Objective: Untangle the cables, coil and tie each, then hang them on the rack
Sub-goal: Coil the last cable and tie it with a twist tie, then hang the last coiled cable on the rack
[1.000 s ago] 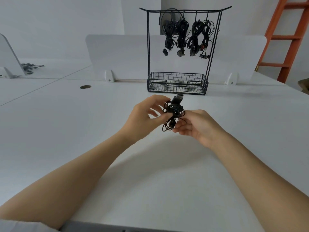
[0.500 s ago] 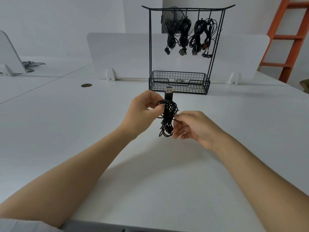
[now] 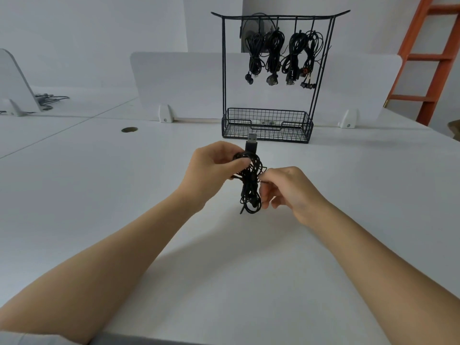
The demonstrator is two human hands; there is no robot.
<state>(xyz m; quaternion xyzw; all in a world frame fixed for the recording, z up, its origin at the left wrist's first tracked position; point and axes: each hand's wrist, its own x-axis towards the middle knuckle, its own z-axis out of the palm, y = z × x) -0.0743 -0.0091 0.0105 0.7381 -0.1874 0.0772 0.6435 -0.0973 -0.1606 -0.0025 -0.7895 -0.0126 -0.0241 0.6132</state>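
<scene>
Step in hand: tying. The cable is already coiled into a long black bundle, held upright in the air over the desk, approx. centre of view, USB plug sticking up at 12 o'clock. Left hand grips the top of the coil just below the plug, fingers curled round it. Right hand pinches a thin strand at the coil's 3 o'clock side, mid-height. It's prob. the tie or a loose end being wound round, but it's too fine to tell which.

Next move, I'd judge: cinch that strand round the waist w/o letting the loops spring, left hand keeping the coil flat, then carry it to the rack at 12 o'clock and find a free hook, likely at the rack's left end.

Count: 1 cable in hand; 4 bundles hung on the rack; 1 rack w/ 1 wire basket at its foot; 2 hands, both busy.
</scene>
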